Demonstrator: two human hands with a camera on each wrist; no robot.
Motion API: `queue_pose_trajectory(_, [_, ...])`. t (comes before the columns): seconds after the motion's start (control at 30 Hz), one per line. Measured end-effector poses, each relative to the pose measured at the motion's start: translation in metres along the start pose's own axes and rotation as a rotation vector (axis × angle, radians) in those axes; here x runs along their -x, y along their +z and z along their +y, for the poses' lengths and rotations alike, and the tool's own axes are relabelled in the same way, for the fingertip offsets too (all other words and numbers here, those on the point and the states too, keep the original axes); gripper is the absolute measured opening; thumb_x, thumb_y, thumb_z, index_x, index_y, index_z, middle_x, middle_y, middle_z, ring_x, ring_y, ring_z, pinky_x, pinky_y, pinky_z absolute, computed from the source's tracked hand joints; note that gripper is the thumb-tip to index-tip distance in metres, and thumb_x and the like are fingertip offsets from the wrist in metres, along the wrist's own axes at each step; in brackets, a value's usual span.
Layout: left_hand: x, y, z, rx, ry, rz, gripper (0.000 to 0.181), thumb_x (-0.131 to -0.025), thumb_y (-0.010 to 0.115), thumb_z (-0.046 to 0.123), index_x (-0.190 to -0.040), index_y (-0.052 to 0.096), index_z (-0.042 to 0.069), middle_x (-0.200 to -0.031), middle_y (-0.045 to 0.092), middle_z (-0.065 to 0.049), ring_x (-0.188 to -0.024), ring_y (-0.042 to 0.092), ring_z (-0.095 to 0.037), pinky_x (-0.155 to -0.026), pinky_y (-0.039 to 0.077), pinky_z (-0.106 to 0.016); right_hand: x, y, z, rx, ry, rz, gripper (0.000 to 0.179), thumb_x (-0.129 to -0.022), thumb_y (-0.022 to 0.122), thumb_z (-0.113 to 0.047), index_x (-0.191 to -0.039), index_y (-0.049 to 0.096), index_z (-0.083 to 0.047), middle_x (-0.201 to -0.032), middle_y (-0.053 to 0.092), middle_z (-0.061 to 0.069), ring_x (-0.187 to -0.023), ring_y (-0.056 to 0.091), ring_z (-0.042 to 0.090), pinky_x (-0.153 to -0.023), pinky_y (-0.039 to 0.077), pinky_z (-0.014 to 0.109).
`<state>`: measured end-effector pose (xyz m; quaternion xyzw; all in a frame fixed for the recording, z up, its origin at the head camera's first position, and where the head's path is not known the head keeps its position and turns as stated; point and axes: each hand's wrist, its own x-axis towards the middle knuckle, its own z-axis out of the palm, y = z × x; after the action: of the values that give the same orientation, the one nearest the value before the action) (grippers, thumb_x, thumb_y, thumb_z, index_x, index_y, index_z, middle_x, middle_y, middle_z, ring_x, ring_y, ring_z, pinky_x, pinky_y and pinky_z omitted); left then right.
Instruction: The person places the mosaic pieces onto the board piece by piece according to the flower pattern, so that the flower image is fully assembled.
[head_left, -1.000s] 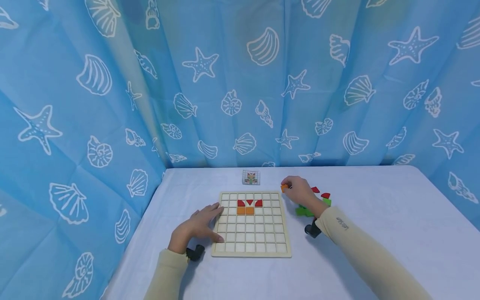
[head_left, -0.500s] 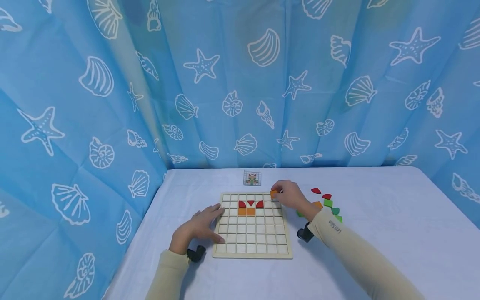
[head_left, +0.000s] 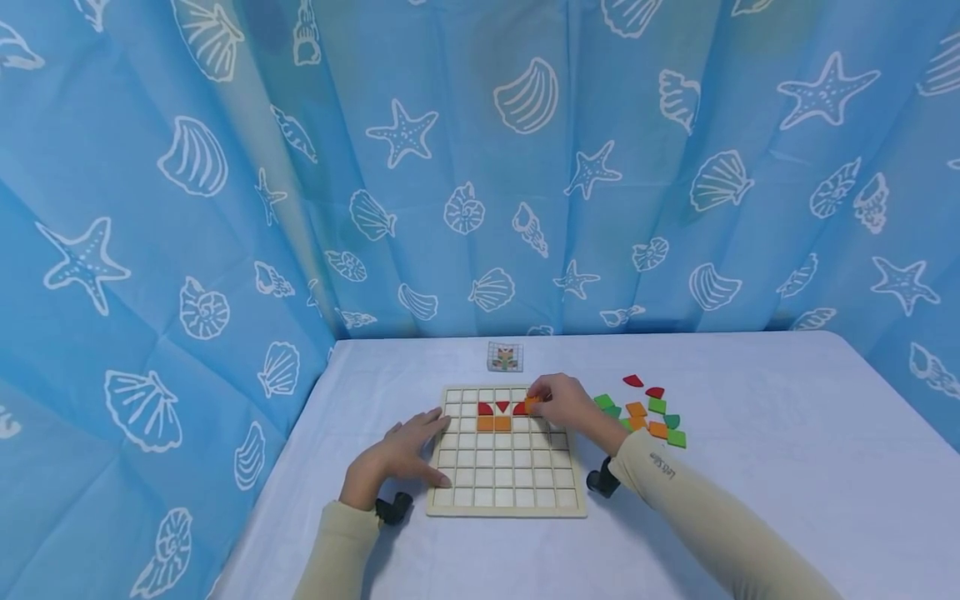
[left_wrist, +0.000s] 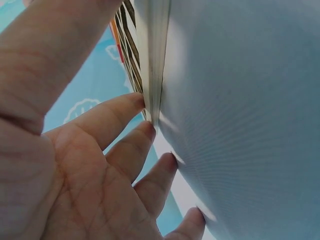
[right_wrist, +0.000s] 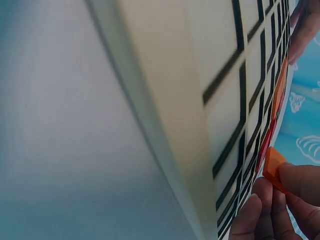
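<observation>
The right hand [head_left: 562, 404] is pinching an orange tile [right_wrist: 273, 165] between thumb and fingers, over the upper right of the gridded board [head_left: 507, 512], centre of the head frame. The tile is leaning at a tilt, close to a seated red piece [head_left: 519, 409]; whether the two are touching, I am not able to tell.

Risk, as judged: a low corner could be catching that red piece and nudging it out of its cell, the tilt being the cause. The left hand [head_left: 405, 450] is resting at the board's left edge, fingers wide, curled round nothing; uneven pressure there could be skewing the board.

Around: loose tiles [head_left: 657, 430] are lying on the counter [head_left: 750, 400], right of centre, just beside the right sleeve [head_left: 697, 492] (a brush from the cuff could be scattering them). The right hand is covering some upper-right cells. A small picture card [head_left: 505, 357] is lying beyond the board, upper centre, out of the way.
</observation>
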<state>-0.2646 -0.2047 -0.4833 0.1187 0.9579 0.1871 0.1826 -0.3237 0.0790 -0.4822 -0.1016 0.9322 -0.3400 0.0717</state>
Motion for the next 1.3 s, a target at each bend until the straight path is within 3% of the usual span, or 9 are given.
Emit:
queue_pose_trajectory(0.37, [-0.001, 0.001, -0.001, -0.003, 0.003, 0.002, 0.105, -0.069, 0.088, 0.045, -0.155, 0.035, 0.02, -0.165, 0.024, -0.005, -0.153, 0.018, -0.031, -0.123, 0.013, -0.059, 0.005, 0.011, -0.004, -0.012, -0.12, -0.028, 0.007, -0.088, 0.071, -0.009, -0.095, 0.073, -0.011, -0.088, 0.068, -0.002, -0.082, 0.06, 0.013, -0.076, 0.054, 0.033])
queue_pose_trajectory(0.87, [0.0, -0.001, -0.001, 0.014, 0.018, -0.002, 0.104, -0.069, 0.089, 0.043, -0.155, 0.034, 0.018, -0.165, 0.024, -0.006, -0.153, 0.018, -0.031, -0.123, 0.012, -0.06, 0.004, 0.013, -0.003, -0.024, -0.137, -0.048, 0.005, -0.087, 0.073, -0.008, -0.09, 0.071, -0.011, -0.084, 0.068, -0.002, -0.077, 0.061, 0.011, -0.074, 0.054, 0.031])
queue_pose_trajectory(1.3, [0.0, 0.0, -0.001, 0.009, 0.013, -0.002, 0.104, -0.07, 0.088, 0.043, -0.155, 0.034, 0.018, -0.165, 0.023, -0.006, -0.153, 0.018, -0.032, -0.123, 0.012, -0.06, 0.007, 0.014, -0.003, 0.062, -0.117, -0.076, 0.004, -0.086, 0.076, -0.012, -0.089, 0.074, -0.009, -0.084, 0.07, -0.001, -0.078, 0.061, 0.011, -0.074, 0.056, 0.03])
